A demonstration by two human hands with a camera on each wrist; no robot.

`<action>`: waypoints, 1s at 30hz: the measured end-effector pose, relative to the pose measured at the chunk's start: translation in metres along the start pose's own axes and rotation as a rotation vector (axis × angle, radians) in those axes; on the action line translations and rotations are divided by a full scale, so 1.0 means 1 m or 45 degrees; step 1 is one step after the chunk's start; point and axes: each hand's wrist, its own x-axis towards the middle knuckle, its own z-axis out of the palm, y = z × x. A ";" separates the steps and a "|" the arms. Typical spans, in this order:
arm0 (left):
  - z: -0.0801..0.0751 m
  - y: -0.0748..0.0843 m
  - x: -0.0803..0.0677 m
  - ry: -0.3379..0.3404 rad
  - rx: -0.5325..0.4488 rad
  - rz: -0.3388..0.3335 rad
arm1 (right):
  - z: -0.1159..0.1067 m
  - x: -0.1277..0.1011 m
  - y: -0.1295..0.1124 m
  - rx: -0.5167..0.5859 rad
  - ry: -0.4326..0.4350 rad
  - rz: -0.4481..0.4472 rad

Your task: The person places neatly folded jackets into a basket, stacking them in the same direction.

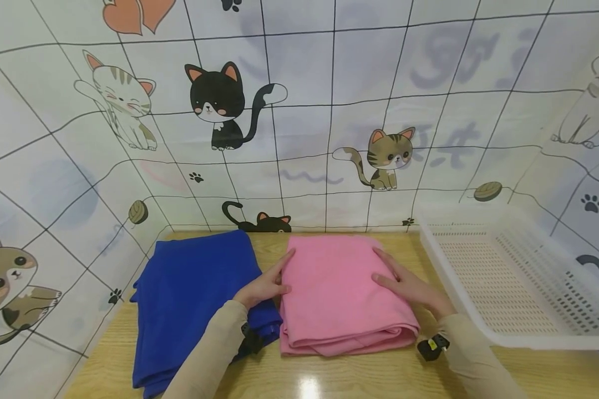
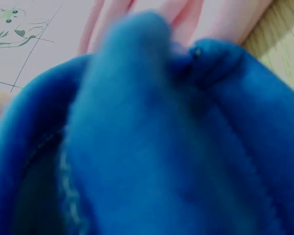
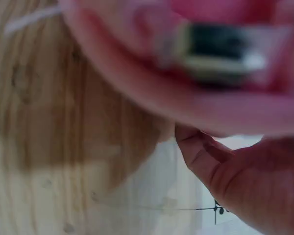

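Observation:
A folded pink cloth, perhaps a garment, lies on the wooden table between the two hands. My left hand touches its left edge with fingers loosely extended. On the right side my right hand rests with spread fingers on the cloth's edge. To the left lies a folded blue cloth, partly under the left forearm. Blue fabric with stitched seams fills the left wrist view, hiding the left hand's fingers. In the right wrist view the right hand is beside blurred pink fabric.
A white perforated plastic basket stands at the right, close to the right forearm. Cat-patterned wall covering encloses the table's back and sides. The wooden tabletop shows in front of the pink cloth.

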 end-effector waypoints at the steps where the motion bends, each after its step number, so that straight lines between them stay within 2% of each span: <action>1: 0.000 0.000 0.000 0.000 0.000 -0.010 | 0.001 0.000 0.002 0.006 0.005 -0.011; 5: -0.002 0.000 -0.001 -0.007 -0.017 -0.062 | 0.004 0.001 0.003 0.020 0.033 -0.048; 10: -0.003 -0.002 0.002 -0.079 -0.191 -0.115 | 0.005 0.000 -0.002 0.001 0.050 -0.089; 16: -0.002 -0.004 0.004 -0.119 -0.249 -0.114 | 0.007 -0.006 -0.003 0.012 0.054 -0.108; 21: -0.001 -0.005 0.004 -0.107 -0.236 -0.088 | 0.009 -0.011 -0.003 0.103 0.068 -0.068; 27: -0.002 -0.005 0.002 -0.065 -0.090 0.019 | 0.010 -0.017 -0.008 0.186 0.073 -0.044; 30: -0.002 -0.003 0.000 -0.053 -0.031 0.046 | 0.009 -0.019 -0.010 0.205 0.079 -0.053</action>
